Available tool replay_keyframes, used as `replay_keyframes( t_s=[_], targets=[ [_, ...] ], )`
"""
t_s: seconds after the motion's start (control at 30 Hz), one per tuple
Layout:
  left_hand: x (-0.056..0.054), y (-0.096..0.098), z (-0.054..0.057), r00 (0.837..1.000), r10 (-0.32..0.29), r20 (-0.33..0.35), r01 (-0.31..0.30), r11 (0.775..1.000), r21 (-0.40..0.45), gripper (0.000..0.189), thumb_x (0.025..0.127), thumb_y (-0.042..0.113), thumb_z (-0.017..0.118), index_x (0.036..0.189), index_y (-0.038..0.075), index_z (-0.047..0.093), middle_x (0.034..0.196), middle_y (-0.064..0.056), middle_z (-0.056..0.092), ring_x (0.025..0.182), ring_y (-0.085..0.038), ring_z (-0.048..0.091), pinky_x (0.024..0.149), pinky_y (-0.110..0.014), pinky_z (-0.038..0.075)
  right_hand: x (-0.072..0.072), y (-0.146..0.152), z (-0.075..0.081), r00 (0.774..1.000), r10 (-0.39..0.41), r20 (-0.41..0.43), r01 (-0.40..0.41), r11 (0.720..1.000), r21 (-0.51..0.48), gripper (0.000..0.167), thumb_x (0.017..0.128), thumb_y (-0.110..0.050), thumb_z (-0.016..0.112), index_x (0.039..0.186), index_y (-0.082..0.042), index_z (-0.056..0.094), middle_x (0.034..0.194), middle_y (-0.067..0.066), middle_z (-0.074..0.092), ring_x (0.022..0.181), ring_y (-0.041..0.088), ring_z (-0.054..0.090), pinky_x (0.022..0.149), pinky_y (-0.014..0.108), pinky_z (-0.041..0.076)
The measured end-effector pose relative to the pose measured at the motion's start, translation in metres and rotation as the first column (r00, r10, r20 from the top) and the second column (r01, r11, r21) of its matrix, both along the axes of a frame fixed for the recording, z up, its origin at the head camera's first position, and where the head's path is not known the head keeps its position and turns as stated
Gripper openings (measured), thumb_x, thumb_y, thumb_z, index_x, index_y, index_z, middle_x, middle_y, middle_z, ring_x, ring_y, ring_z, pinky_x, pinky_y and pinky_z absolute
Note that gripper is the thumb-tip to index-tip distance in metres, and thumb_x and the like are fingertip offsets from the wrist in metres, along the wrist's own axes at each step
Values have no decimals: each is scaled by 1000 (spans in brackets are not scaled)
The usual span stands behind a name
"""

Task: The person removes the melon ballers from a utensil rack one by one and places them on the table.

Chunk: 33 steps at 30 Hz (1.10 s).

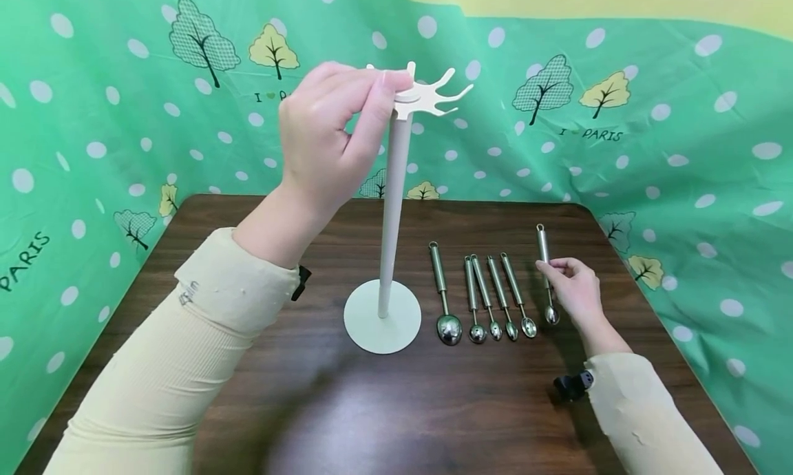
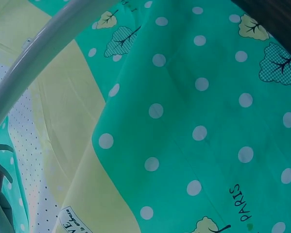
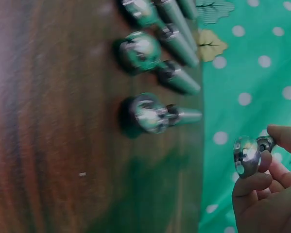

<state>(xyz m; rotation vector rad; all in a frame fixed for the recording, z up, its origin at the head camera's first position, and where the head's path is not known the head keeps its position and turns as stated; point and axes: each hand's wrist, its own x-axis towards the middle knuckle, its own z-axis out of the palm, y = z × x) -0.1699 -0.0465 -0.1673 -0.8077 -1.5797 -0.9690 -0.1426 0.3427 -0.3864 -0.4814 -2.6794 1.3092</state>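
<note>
My left hand (image 1: 334, 127) grips the top of a white stand (image 1: 394, 206) with thumb and forefinger at its hub; curved hooks fan out on the right. In the left wrist view the pale pole (image 2: 38, 53) crosses the upper left, and the hand shows only as a dark sliver at lower left. On the right, my right hand (image 1: 577, 290) pinches a small steel melon baller (image 1: 542, 241) by its handle, ring end up and bowl down. The right wrist view shows its shiny bowl (image 3: 246, 156) beside the fingers; some fingertips lie behind it.
Between the stand's round base (image 1: 365, 330) and my right hand lie a large steel scoop (image 1: 449, 329) and several smaller ones (image 1: 493, 303), roughly parallel, handles away from me. They rest on a dark wooden table (image 1: 297, 392). Green dotted cloth (image 1: 489, 158) hangs behind and at both sides.
</note>
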Motion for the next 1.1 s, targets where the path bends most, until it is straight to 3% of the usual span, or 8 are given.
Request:
replay_keyframes(
  t_s=[0.23, 0.4, 0.63, 0.9, 1.1],
  targets=[
    [0, 3, 1, 1000, -6, -1, 6, 1000, 22, 27, 93, 9, 54, 87, 6, 81, 86, -5, 78, 74, -24, 66, 72, -28, 52, -2, 4, -13, 998, 29, 61, -39, 985, 168, 53, 94, -46, 61, 113, 4, 65, 81, -2, 64, 70, 9, 53, 60, 24, 45],
    [0, 4, 2, 1000, -6, 6, 6, 1000, 21, 28, 93, 9, 53, 86, 6, 80, 87, -4, 78, 74, -24, 66, 71, -28, 51, -3, 9, -23, 991, 29, 131, -57, 976, 211, 55, 95, -47, 58, 115, 4, 65, 96, 13, 69, 81, 18, 56, 66, 26, 44],
    [0, 3, 0, 1000, 0, 21, -1, 1000, 16, 28, 93, 9, 53, 86, 6, 80, 88, -5, 78, 74, -24, 66, 72, -28, 51, 0, 12, -38, 980, 37, 197, -77, 977, 200, 52, 95, -44, 59, 114, 4, 64, 84, 8, 67, 65, 15, 55, 57, 28, 46],
    [2, 3, 1, 1000, -3, 17, 3, 1000, 14, 29, 93, 9, 53, 83, 5, 80, 87, -5, 78, 73, -24, 65, 69, -27, 48, 0, 9, -42, 976, 51, 210, -103, 965, 242, 48, 95, -42, 61, 107, 4, 67, 84, 12, 67, 74, 24, 58, 62, 29, 43],
    [2, 2, 2, 1000, -7, 24, 7, 1000, -7, 28, 93, 8, 53, 86, 4, 80, 88, -6, 78, 75, -23, 65, 69, -26, 46, 0, 12, -42, 970, 59, 235, -121, 959, 256, 49, 95, -43, 60, 108, 3, 67, 99, 20, 67, 90, 34, 57, 69, 32, 42]
  ],
)
